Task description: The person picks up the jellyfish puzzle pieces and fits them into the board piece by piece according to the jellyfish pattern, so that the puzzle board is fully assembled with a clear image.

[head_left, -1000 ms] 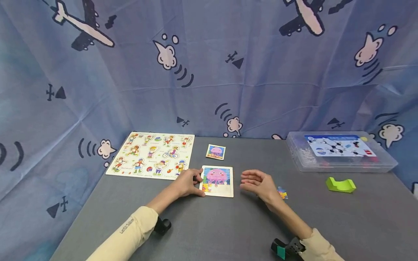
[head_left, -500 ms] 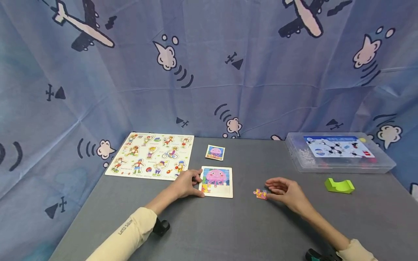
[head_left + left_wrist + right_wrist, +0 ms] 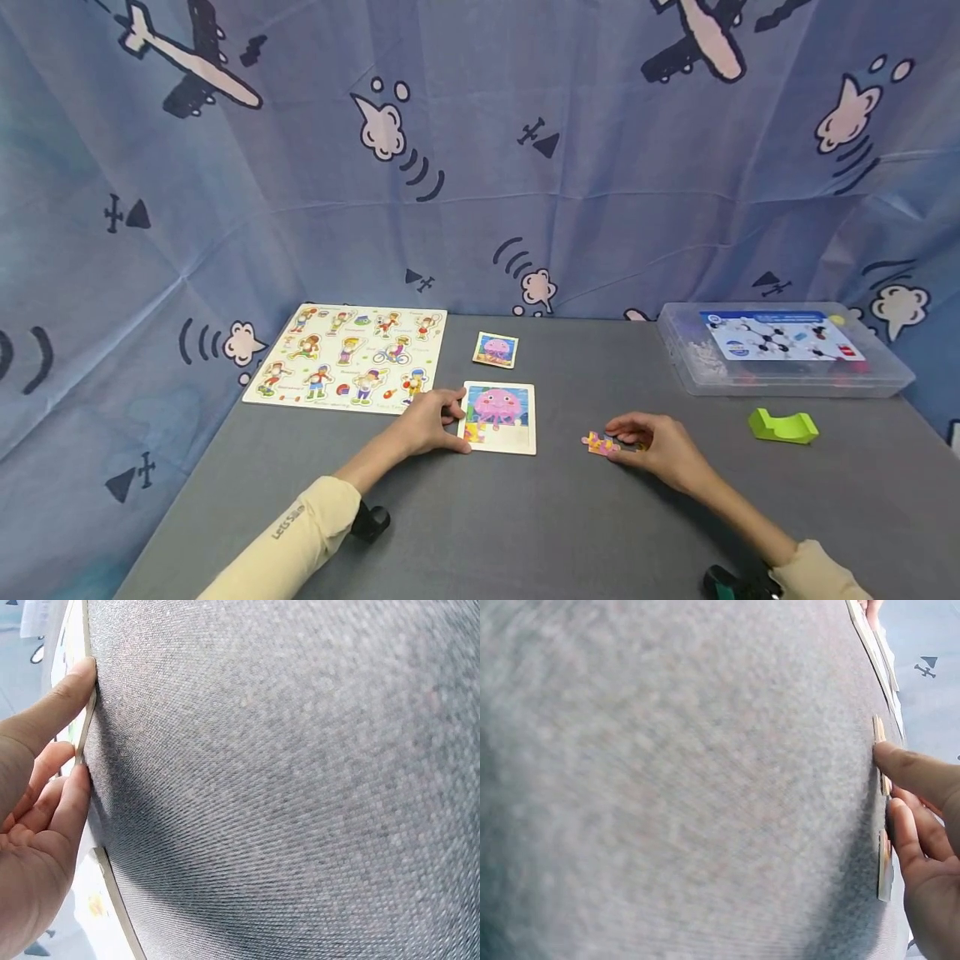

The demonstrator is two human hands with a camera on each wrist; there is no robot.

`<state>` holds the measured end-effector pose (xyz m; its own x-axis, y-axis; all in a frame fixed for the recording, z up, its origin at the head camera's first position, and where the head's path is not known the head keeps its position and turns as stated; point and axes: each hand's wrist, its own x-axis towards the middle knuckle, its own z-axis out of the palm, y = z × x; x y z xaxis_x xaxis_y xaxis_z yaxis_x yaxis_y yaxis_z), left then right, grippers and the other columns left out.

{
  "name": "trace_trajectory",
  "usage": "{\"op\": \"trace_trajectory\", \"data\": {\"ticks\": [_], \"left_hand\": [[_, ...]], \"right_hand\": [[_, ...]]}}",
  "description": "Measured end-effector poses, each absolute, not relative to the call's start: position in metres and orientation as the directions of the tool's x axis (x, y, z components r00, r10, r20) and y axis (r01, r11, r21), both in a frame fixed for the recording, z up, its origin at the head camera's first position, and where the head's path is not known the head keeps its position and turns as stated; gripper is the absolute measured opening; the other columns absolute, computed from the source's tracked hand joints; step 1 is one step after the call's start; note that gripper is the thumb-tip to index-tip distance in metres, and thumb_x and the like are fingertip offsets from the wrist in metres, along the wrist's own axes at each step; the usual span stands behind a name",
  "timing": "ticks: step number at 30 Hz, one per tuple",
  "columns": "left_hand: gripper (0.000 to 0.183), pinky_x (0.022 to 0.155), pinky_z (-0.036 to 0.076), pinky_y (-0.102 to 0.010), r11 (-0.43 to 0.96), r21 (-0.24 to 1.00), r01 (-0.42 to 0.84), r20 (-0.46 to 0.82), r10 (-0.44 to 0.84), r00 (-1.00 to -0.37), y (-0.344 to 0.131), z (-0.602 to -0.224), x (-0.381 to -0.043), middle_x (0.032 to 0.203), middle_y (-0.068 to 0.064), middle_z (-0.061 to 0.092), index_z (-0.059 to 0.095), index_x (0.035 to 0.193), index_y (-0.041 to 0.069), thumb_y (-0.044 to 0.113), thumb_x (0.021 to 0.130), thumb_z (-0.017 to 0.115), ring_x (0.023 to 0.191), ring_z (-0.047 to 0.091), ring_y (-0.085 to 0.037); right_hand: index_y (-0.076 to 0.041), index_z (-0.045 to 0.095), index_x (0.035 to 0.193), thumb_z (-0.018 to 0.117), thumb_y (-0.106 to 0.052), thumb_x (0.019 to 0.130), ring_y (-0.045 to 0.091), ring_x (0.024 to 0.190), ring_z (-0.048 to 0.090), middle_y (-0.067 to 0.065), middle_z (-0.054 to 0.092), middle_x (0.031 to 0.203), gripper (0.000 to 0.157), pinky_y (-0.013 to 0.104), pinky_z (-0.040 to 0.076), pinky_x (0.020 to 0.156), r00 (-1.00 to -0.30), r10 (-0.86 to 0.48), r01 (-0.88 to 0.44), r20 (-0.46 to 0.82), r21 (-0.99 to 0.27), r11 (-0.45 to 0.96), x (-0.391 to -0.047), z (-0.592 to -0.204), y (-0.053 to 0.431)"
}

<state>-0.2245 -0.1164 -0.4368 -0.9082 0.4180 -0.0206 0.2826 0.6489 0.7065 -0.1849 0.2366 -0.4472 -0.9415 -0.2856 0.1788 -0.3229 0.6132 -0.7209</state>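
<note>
My left hand (image 3: 429,423) grips the left edge of a square wooden jigsaw tray (image 3: 525,440), thumb at the lower corner and fingers higher up. A pink jellyfish picture fills most of the tray; its lower right shows bare wood. In the left wrist view, the thumb and fingers of my left hand (image 3: 45,795) lie along the tray's edge. To the right, my right hand (image 3: 663,450) pinches a pink and yellow jigsaw piece (image 3: 597,443) on the table. A second jigsaw piece (image 3: 885,866) lies beside it, mostly hidden by the hand in the head view.
A small jellyfish picture card (image 3: 495,349) lies behind the tray. At the back left is a large board with sports figures (image 3: 348,354). A clear plastic box (image 3: 783,379) stands at the back right, with a green curved block (image 3: 782,426) in front of it.
My right hand has moved right, away from beside the tray, down to the loose jigsaw pieces, where its fingers have closed in. My left hand and the tray have stayed in place.
</note>
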Motion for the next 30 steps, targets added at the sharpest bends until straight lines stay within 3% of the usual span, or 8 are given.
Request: {"op": "trace_trajectory", "data": {"ticks": [7,13,30], "left_hand": [[0.033,0.082,0.055,-0.025,0.650,0.703,0.288,-0.013,0.417,-0.909,-0.116,-0.434,-0.226,0.137,-0.020,0.051,0.062,0.078,0.004,0.009,0.062,0.090,0.119,0.054,-0.028],[0.034,0.082,0.055,-0.025,0.658,0.698,0.283,-0.019,0.412,-0.911,-0.116,-0.435,-0.227,0.137,-0.019,0.051,0.062,0.079,0.005,0.010,0.062,0.090,0.120,0.053,-0.028],[0.035,0.078,0.055,-0.024,0.674,0.674,0.304,-0.019,0.427,-0.904,-0.114,-0.433,-0.227,0.135,-0.021,0.052,0.063,0.082,0.004,0.010,0.061,0.091,0.110,0.059,-0.025]], "right_hand": [[0.008,0.066,0.103,0.078,0.003,0.075,0.006,0.084,0.065,0.018,0.069,0.097,0.031,0.021,0.056,0.069,-0.897,-0.374,-0.389,0.235,-0.821,0.417,-0.189,-0.446,0.236],[0.014,0.060,0.110,0.073,0.005,0.080,0.007,0.089,0.065,0.029,0.063,0.106,0.034,0.020,0.056,0.073,-0.881,-0.435,-0.340,0.187,-0.889,0.306,-0.190,-0.439,0.228],[0.015,0.058,0.116,0.073,0.003,0.080,0.009,0.092,0.065,0.032,0.060,0.114,0.041,0.021,0.056,0.073,-0.920,-0.377,-0.187,0.109,-0.967,0.176,-0.195,-0.450,0.193]]}}
